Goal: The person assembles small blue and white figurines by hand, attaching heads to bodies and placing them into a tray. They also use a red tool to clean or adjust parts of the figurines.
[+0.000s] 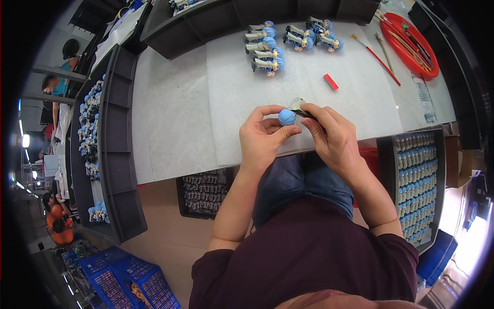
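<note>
Above the near edge of the work table, my left hand (pixel 262 136) pinches a small figurine's round blue-haired head (pixel 286 117) between thumb and fingers. Close beside it, my right hand (pixel 332 135) is closed on a small pale-and-dark piece (pixel 297 104), which looks like a figurine body. The pale end touches or nearly touches the blue head; whether the two are joined, I cannot tell. My right fingers hide most of the dark part. A red block (pixel 331 82) lies just beyond my hands. Several blue-haired figurines (pixel 267 49) lie in groups farther back on the white sheet.
Dark trays stand at the left (pixel 116 149) and the back (pixel 206 33). A red dish (pixel 435 72) of brushes sits far right, with a red paintbrush (pixel 378 62) near it. Low at the right is a tray of figurines (pixel 417 180); another tray (pixel 203 193) sits below the table edge.
</note>
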`<action>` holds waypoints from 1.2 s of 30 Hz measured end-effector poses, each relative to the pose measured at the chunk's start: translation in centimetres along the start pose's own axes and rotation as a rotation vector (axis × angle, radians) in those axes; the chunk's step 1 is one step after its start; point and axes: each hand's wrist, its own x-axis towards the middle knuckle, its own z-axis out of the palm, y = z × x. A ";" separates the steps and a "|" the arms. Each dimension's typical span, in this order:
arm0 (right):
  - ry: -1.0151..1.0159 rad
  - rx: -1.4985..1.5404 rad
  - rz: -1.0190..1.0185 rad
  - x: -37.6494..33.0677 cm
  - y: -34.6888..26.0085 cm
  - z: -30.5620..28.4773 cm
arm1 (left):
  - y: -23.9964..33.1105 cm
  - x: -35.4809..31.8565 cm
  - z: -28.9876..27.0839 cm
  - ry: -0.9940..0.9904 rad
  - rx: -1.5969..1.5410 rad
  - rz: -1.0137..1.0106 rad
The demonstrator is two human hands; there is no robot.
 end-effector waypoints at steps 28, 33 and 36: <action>-0.018 -0.091 -0.071 0.2 0.6 0.1 | -1.6 0.2 -0.7 -0.085 -0.007 0.239; -0.024 -0.100 -0.036 0.1 0.5 0.2 | -1.7 0.2 -0.6 -0.072 0.027 0.265; -0.019 -0.122 -0.036 0.1 0.4 0.1 | -1.8 0.2 -0.6 -0.072 0.039 0.278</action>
